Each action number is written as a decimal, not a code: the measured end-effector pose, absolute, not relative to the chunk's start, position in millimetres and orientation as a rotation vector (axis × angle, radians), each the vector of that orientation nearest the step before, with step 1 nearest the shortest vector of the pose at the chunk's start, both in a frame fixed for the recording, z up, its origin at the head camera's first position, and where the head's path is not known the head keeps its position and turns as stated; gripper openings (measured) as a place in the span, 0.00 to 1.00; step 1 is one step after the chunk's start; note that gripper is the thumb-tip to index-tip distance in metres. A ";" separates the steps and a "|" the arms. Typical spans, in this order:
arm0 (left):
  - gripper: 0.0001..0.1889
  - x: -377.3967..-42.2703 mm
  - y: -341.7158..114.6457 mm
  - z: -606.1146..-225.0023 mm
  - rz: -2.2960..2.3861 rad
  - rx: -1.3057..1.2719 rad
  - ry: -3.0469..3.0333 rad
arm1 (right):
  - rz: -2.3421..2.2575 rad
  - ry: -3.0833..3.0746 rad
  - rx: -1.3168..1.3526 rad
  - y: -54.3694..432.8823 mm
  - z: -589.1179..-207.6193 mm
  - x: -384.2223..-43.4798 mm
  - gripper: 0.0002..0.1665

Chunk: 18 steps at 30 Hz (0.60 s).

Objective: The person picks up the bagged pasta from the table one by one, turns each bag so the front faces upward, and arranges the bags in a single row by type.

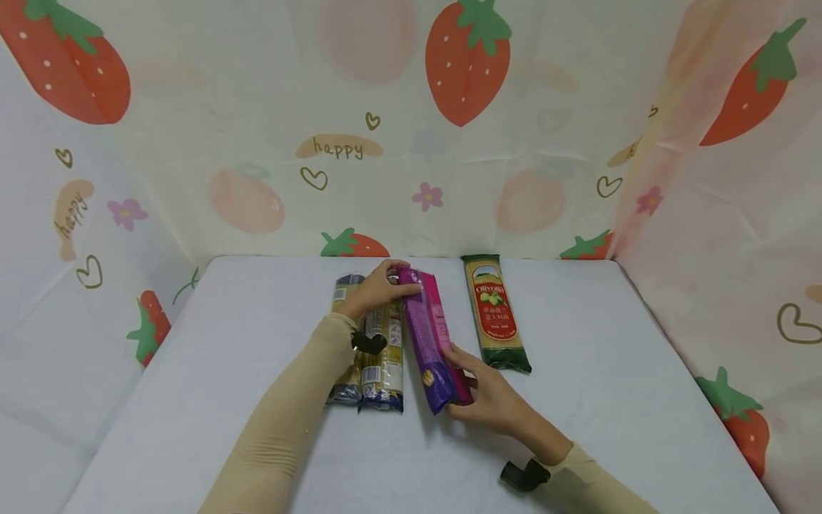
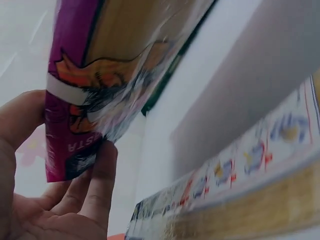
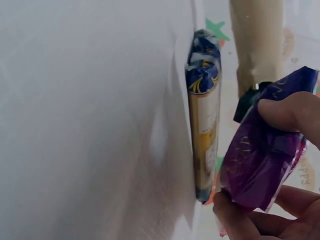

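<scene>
A purple and pink pasta packet [image 1: 424, 332] is held lifted and tilted between both hands, near the middle of the table. My left hand [image 1: 379, 291] pinches its far end between thumb and fingers; the left wrist view shows the packet's clear front [image 2: 130, 30] with pasta behind it. At the near end, my right hand [image 1: 494, 400] grips the purple wrapper [image 3: 255, 165], thumb on one side and fingers on the other. Beneath and beside my left wrist lie two pasta packets with blue ends, the nearer-to-centre one [image 1: 383, 375] and the outer one [image 1: 347, 392], side by side.
To the right, a green and gold Olivoilà packet [image 1: 494, 307] with a red label lies on the white tabletop [image 1: 578, 357]. A strawberry-printed cloth [image 1: 398, 200] hangs behind the table and along both sides. Each wrist carries a black mount [image 1: 525, 475].
</scene>
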<state>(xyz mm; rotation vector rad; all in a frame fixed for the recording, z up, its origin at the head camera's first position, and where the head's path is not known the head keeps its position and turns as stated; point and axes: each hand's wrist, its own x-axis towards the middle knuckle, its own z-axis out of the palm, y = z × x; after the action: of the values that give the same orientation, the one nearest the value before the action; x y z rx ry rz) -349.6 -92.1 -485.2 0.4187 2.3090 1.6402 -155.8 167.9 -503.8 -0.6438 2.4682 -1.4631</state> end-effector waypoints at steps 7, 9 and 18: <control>0.34 -348.6 -91.6 -485.9 1.793 0.390 2.177 | -1.571 2.423 -0.675 167.7 -500.6 -156.6 0.57; 0.33 -347.4 -92.4 -485.2 1.815 0.398 2.151 | -1.588 2.411 -0.675 167.6 -500.7 -156.7 0.56; 0.26 -347.8 -97.5 -489.6 1.897 0.486 2.013 | -1.670 2.343 -0.689 167.9 -503.1 -157.6 0.56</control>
<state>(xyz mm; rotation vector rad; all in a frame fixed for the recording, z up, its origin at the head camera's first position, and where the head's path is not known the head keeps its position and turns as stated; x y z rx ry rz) -347.8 -97.5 -489.6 0.4861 2.0126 1.8973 -157.6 167.9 -503.1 -0.6889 2.3428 -1.6704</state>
